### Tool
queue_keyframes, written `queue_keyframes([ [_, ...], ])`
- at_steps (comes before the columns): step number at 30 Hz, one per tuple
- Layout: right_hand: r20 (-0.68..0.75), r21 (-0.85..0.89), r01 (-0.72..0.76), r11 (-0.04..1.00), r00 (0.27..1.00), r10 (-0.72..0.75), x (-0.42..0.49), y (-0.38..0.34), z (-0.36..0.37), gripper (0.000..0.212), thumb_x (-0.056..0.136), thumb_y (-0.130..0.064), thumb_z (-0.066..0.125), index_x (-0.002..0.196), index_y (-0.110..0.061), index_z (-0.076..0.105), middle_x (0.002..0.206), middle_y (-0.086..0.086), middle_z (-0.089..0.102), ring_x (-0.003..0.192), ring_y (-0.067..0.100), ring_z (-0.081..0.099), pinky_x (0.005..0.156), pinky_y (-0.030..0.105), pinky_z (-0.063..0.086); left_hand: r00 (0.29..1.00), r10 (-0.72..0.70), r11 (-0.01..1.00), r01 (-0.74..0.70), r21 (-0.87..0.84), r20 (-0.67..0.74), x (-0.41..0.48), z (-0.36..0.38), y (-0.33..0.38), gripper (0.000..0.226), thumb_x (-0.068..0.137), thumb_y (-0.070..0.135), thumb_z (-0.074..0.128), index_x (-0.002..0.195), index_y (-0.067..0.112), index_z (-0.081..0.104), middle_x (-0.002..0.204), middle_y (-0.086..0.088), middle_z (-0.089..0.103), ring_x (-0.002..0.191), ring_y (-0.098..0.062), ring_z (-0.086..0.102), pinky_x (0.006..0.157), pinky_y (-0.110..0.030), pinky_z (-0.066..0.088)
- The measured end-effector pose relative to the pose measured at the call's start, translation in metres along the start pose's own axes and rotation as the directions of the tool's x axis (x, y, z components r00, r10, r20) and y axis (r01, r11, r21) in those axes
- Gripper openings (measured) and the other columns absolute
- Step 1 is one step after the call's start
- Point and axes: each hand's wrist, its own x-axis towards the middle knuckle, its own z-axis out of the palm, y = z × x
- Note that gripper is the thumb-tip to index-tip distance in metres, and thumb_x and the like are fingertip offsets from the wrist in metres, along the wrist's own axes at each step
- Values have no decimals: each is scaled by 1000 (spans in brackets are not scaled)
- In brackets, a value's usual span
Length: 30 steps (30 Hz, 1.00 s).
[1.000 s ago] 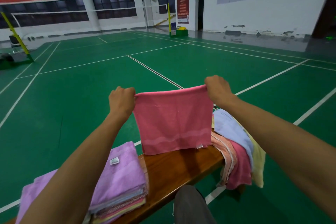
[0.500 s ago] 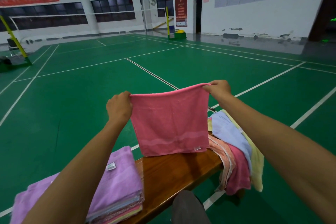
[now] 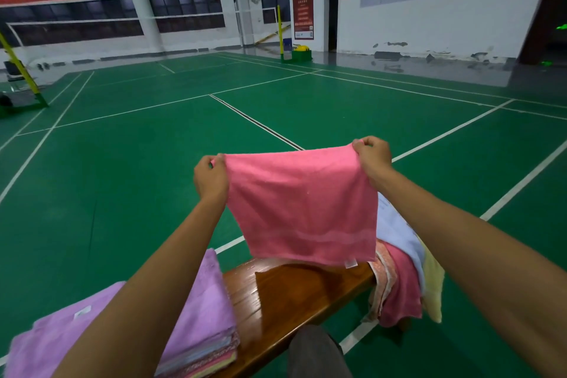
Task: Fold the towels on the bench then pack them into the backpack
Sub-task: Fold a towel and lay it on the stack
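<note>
A person stands over a wooden bench [image 3: 294, 294] at the edge of a green badminton court [image 3: 153, 163], holding a pink towel [image 3: 302, 205] up in the air in front of them. The left hand [image 3: 211, 176] pinches the towel's upper left corner; the right hand [image 3: 372, 156] pinches its upper right corner, fingers curled on the cloth. The towel hangs slack between them, sagging a little along the top edge, its lower hem with a small white tag [image 3: 350, 263] just above the bench.

On the bench to the left lies a stack of folded towels [image 3: 196, 337], a purple one on top. To the right, a heap of unfolded towels [image 3: 402, 270] in pale blue, yellow and pink drapes over the bench end. No backpack is in view.

The towel looks light, soft and limp, so it will likely droop wherever unsupported; corners and hems seem the surest places to hold.
</note>
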Motion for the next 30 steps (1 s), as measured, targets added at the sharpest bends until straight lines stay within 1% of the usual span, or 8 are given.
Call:
queue_keyframes([
  [6, 20, 48, -113, 992, 993, 112, 7, 18, 0, 18, 92, -19, 67, 88, -3, 72, 78, 7, 58, 73, 18, 49, 68, 28, 39, 998, -26, 999, 27, -17, 52, 0, 9, -20, 26, 94, 26, 62, 74, 9, 60, 67, -3, 45, 64, -16, 36, 61, -32, 31],
  [11, 6, 108, -143, 984, 990, 143, 18, 15, 4, 26, 93, -20, 66, 68, -17, 60, 68, 0, 55, 69, 19, 48, 63, 29, 39, 996, -48, 991, 57, -123, 82, 14, 16, -9, 27, 98, 26, 60, 72, 17, 61, 66, 4, 49, 61, -10, 39, 58, -29, 33],
  [15, -26, 160, -106, 982, 993, 111, 25, -6, 3, 28, 95, -13, 57, 68, -21, 54, 68, -4, 52, 70, 17, 46, 65, 32, 38, 997, 34, 977, -18, -212, 72, 16, 20, 23, 22, 101, 24, 57, 81, 16, 60, 68, 5, 47, 58, -5, 38, 49, -19, 33],
  [18, -49, 164, -91, 982, 994, 101, 23, -13, -1, 29, 96, -10, 54, 70, -22, 53, 71, -5, 52, 67, 11, 45, 67, 30, 37, 998, 57, 976, -49, -212, 30, 14, 18, 27, 27, 101, 25, 57, 74, 23, 56, 68, 7, 49, 59, -5, 39, 54, -24, 35],
  [24, -6, 26, -123, 992, 992, 124, 1, 4, -15, 13, 93, -16, 54, 85, -15, 64, 82, 1, 62, 74, 17, 54, 72, 34, 46, 993, 102, 995, -103, -6, -57, -39, 2, -10, 21, 99, 27, 55, 83, 15, 58, 80, -2, 58, 75, -18, 50, 66, -31, 35],
  [27, 63, -46, -335, 941, 939, 338, 0, 45, -19, 22, 80, -11, 61, 99, -4, 69, 99, 12, 72, 86, 28, 68, 77, 42, 61, 995, 101, 985, -98, 141, -15, -77, -9, -42, 22, 102, 29, 51, 85, 15, 57, 84, -4, 61, 79, -23, 55, 67, -33, 34],
  [28, 112, -68, -400, 914, 907, 405, -9, 53, -23, 25, 81, -8, 61, 105, -2, 68, 105, 14, 71, 90, 29, 68, 76, 43, 61, 996, 85, 978, -81, 191, -11, -89, -14, -51, 23, 103, 29, 50, 87, 14, 57, 85, -5, 61, 80, -24, 54, 68, -32, 33],
  [30, 230, -130, -494, 860, 828, 511, -39, 59, -32, 12, 90, 1, 57, 100, -2, 62, 102, 15, 65, 86, 26, 62, 69, 38, 55, 1000, 3, 942, -8, 337, 13, -108, -23, -68, 25, 105, 28, 47, 93, 11, 60, 89, -9, 59, 82, -26, 53, 71, -31, 32],
])
